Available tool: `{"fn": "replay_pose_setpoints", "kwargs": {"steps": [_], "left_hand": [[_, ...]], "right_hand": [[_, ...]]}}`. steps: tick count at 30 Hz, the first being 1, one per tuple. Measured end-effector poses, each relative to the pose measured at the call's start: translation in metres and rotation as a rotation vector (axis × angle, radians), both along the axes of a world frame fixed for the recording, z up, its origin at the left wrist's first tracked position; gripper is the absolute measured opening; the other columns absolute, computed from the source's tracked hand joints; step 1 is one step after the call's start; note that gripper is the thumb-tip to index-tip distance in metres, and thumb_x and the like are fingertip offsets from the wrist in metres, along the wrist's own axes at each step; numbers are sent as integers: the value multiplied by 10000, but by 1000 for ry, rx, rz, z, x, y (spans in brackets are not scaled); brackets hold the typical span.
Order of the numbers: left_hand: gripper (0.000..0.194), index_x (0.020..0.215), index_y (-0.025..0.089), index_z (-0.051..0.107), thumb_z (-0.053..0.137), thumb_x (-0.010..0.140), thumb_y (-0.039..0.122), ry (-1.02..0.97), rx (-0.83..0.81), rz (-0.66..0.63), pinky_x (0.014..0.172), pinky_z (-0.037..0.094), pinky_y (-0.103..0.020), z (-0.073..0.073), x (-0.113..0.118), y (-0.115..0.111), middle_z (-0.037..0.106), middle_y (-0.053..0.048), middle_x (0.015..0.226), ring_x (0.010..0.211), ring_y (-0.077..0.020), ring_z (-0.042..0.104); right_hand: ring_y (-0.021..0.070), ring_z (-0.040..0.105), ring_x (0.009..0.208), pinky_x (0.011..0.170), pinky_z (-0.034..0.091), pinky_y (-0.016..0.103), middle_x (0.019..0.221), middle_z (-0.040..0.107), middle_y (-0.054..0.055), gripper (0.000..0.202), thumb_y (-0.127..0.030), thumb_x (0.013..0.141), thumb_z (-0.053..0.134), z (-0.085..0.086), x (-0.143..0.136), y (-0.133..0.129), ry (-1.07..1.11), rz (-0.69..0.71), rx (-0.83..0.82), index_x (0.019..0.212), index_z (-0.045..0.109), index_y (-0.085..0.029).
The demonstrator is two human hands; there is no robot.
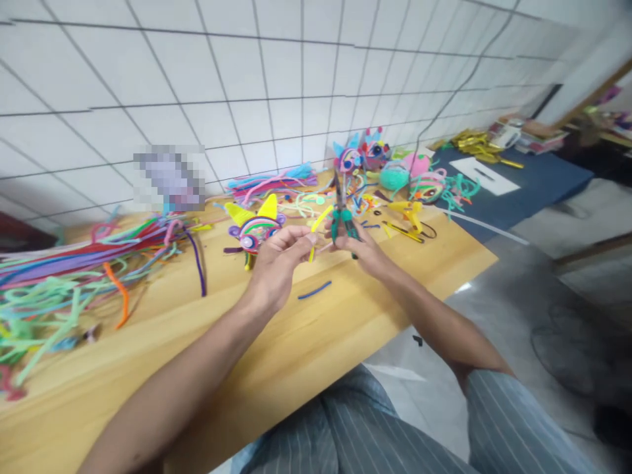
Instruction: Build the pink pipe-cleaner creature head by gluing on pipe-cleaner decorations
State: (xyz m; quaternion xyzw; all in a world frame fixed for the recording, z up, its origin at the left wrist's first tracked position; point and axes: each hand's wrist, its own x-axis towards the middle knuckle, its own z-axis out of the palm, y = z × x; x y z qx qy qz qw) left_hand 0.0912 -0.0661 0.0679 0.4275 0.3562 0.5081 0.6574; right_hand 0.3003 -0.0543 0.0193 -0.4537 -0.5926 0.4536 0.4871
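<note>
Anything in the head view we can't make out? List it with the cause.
All head view:
- Lower part of the yellow-eared figure: partly hidden by the left hand.
- Some right hand fingers: behind the green-handled pliers.
- Far end of the strip pile: cut off by the left edge.
- Whatever is under the pixelated patch: masked.
- Dark object at lower right: blurred, cut off by the right edge.

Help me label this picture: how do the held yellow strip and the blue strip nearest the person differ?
The yellow strip is bright, the blue strip dark. The yellow strip is held up, partly covered, in the left hand; the blue strip lies uncovered on the table. Both are thin.
</note>
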Motion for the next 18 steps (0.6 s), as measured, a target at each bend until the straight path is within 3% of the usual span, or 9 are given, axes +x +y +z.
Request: {"fn": "replay_pose_setpoints", "kwargs": {"steps": [4,8,11,14,18], "left_hand": [[404,904,171,787,1006,640,385,-59,64,85,681,480,-266,-11,-3,14,751,-1,760,660,-123,636],[317,892,176,779,955,710,367,-9,161,210,697,493,-260,-19,-3,21,722,17,715,657,-116,627],[267,879,182,776,925,739,354,12,177,261,711,510,-257,-22,-4,23,719,22,725,669,-114,624],[226,859,178,780,908,758,335,39,191,274,721,515,-250,-23,-3,23,729,16,749,679,-105,617],[234,838,174,777,927,742,326,29,172,209,665,529,-247,-25,0,22,740,12,740,641,-104,623]], "right_hand": [[311,680,1280,1092,579,500,1358,712,89,549,-450,827,809,1,15,-12,13,129,-104,1333,690,-274],[331,627,1406,1144,543,511,1473,684,104,619,-523,887,809,-14,17,-17,-55,180,-146,1443,651,-300],[335,632,1390,1122,554,504,1459,690,117,694,-625,897,793,-24,15,-16,-105,215,-151,1486,624,-300],[322,663,1292,1091,566,497,1393,703,124,733,-685,904,761,-24,12,-15,-177,252,-117,1500,621,-283],[294,662,1231,1074,568,476,1356,697,105,674,-632,926,745,-17,8,-18,-214,273,-101,1485,627,-275]]}}
